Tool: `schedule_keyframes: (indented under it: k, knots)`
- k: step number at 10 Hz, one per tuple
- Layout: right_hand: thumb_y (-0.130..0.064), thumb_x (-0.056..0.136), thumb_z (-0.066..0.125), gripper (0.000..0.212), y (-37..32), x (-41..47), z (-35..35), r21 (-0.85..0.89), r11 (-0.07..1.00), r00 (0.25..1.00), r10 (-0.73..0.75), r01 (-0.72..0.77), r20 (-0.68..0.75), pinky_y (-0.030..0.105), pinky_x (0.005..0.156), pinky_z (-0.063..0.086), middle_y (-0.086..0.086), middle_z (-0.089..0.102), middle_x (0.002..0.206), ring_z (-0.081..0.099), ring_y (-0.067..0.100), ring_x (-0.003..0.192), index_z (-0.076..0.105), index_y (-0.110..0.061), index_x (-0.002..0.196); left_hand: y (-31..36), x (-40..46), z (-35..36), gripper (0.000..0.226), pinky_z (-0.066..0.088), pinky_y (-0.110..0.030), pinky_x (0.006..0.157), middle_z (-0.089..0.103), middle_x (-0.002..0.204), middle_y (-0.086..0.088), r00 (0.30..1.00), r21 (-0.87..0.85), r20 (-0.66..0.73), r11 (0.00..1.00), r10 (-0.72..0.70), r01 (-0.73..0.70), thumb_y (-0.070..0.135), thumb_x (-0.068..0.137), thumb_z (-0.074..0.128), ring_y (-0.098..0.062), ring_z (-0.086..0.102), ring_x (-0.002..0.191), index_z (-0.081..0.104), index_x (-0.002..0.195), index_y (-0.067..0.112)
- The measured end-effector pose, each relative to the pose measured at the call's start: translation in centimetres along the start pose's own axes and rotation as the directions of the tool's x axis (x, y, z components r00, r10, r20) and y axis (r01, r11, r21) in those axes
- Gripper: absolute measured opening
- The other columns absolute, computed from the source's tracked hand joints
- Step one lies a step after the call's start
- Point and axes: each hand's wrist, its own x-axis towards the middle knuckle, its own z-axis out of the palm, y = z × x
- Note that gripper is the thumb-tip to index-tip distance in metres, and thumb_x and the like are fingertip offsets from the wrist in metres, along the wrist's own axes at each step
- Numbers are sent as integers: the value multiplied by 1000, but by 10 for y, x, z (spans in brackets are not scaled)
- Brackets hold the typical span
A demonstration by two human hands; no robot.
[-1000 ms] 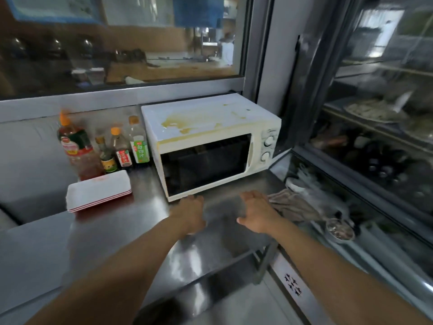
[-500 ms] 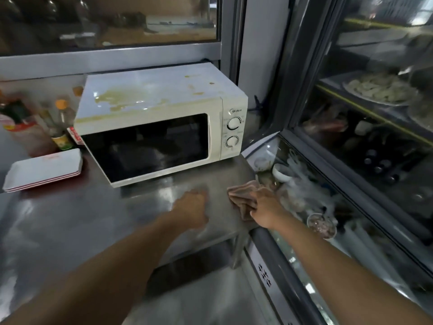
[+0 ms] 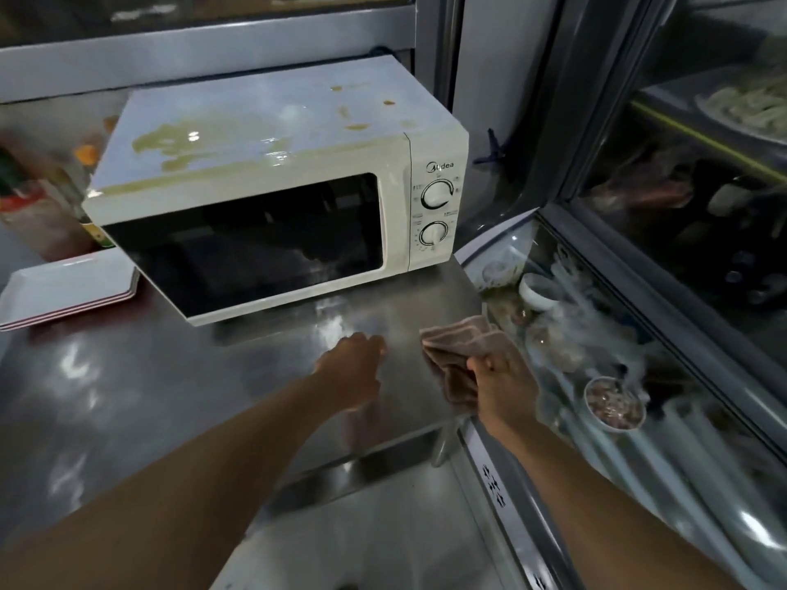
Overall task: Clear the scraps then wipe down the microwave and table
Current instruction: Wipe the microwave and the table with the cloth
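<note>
A stack of white trays [image 3: 68, 291] sits at the left of the steel table [image 3: 149, 398], beside the stained white microwave [image 3: 272, 181]. Near its front, the left hand [image 3: 351, 372] hovers with fingers curled, holding nothing. Just right, the right hand [image 3: 502, 376] grips a crumpled pinkish cloth [image 3: 460, 342] at the table's right edge.

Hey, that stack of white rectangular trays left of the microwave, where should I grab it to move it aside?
Grip the stack of white rectangular trays along its near long edge, coming from the front. That edge faces you with bare steel table before it; the white microwave crowds its right end and bottles stand behind it.
</note>
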Motion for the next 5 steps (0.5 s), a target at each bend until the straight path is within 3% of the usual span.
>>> schedule_keyframes:
  k: [1, 2, 3, 4, 5]
  knots:
    - [-31, 95, 42, 30, -10, 3, -3, 41, 997, 998, 62, -61, -21, 42, 88, 47, 12, 64, 104, 57, 31, 99, 65, -12, 102, -4, 2, -1, 55, 42, -38, 99, 44, 134, -7, 1000, 0, 4, 1000, 7, -7, 14, 84, 58, -25, 42, 125, 40, 135, 21]
    - [-14, 90, 45, 17, -15, 8, -10, -73, 997, 995, 46, -39, 93, 34, 82, 47, 10, 64, 101, 58, 29, 94, 60, -16, 98, -9, -1, -6, 54, 42, -37, 99, 43, 133, -6, 1000, -6, -6, 1000, 14, -14, 12, 84, 57, -24, 42, 126, 40, 135, 22]
    - [-15, 87, 56, 14, -25, 13, -20, -22, 998, 984, 68, -66, 162, 30, 88, 44, 7, 64, 106, 56, 26, 104, 61, -16, 99, -12, -6, -18, 55, 43, -37, 98, 45, 132, -7, 999, -19, -26, 999, 31, -32, 9, 84, 58, -25, 44, 124, 41, 134, 21]
    - [-16, 90, 53, 10, -43, 18, -44, 149, 982, 973, 79, -113, 217, 24, 75, 39, 8, 63, 102, 58, 24, 99, 58, -12, 98, -14, -11, -37, 54, 43, -37, 99, 46, 133, -8, 998, -41, -35, 997, 61, -62, 10, 82, 59, -26, 45, 124, 42, 134, 19]
    - [-12, 91, 47, 11, -68, 20, -82, 311, 941, 965, 52, -133, 258, 27, 72, 37, 5, 57, 90, 55, 22, 87, 57, -10, 96, -13, -18, -57, 62, 42, -36, 101, 44, 138, -7, 994, -60, -46, 993, 100, -103, 10, 79, 62, -25, 43, 128, 40, 137, 19]
